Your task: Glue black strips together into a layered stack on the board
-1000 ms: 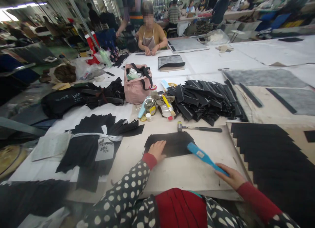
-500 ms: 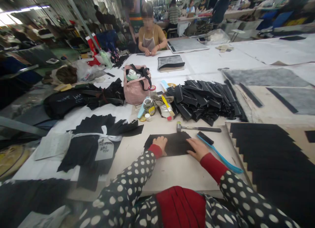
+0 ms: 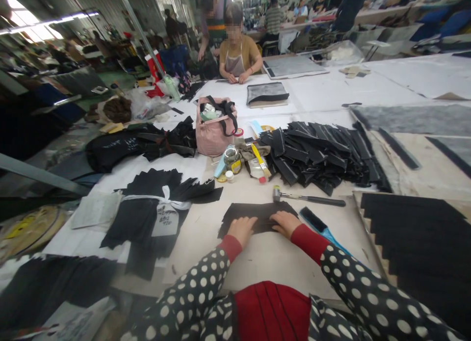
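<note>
In front of me a piece of black fabric (image 3: 263, 210) lies on the pale board (image 3: 272, 262). My left hand (image 3: 243, 229) rests on its near edge, left of the middle, with fingers laid over the cloth. Just to the right, my right hand (image 3: 285, 224) touches the same piece, its fingers apart and slightly bent. Both hands are open, a short gap between them. Beyond the fabric lies a hammer (image 3: 309, 198) with a dark handle. A blue-handled brush (image 3: 320, 225) sits beside my right wrist, partly covered by the sleeve.
Black strips (image 3: 316, 152) are heaped behind the hammer. A pink bag (image 3: 213, 135), a glass jar (image 3: 232, 160) and a yellow paintbrush (image 3: 260, 159) stand mid-table. Tied black pieces (image 3: 147, 223) lie left, overlapping black panels (image 3: 415, 233) right. A co-worker (image 3: 240, 54) sits opposite.
My hands have moved closer together along the near edge of the black fabric, the right one shifting inward from the fabric's right end. The whole view has shifted slightly.
</note>
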A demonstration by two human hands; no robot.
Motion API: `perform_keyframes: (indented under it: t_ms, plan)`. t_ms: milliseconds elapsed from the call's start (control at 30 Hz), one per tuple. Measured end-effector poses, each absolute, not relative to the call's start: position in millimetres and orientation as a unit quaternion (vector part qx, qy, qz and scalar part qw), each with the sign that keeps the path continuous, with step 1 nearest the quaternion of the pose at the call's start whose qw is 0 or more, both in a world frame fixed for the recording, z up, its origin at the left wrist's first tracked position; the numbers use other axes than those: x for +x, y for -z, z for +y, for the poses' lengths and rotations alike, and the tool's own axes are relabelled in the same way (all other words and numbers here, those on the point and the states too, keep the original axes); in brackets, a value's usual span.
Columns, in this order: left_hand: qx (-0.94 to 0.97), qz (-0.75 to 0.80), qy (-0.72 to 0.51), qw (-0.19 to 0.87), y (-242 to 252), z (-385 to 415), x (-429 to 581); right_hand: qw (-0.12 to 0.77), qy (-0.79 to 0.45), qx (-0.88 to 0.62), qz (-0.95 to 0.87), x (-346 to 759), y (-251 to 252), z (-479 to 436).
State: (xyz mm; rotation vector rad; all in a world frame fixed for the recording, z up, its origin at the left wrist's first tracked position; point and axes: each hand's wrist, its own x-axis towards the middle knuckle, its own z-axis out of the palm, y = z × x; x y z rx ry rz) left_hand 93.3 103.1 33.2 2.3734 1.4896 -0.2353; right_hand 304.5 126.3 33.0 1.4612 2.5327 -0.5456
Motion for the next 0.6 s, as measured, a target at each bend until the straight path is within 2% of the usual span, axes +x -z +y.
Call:
perform_keyframes:
  t_ms: [233,433,600]
  plan:
    - [0.806,0.551,0.089,0.196,-29,152,85,0.126,0.184,0.486,0.845,272,-40,178]
    - [0.809,0.554,0.083,0.177,-28,142,85,0.197,0.206,0.505,0.815,250,-40,200]
    - [0.817,0.555,0.062,0.145,-31,132,87,0.211,0.236,0.512,0.798,254,-32,195]
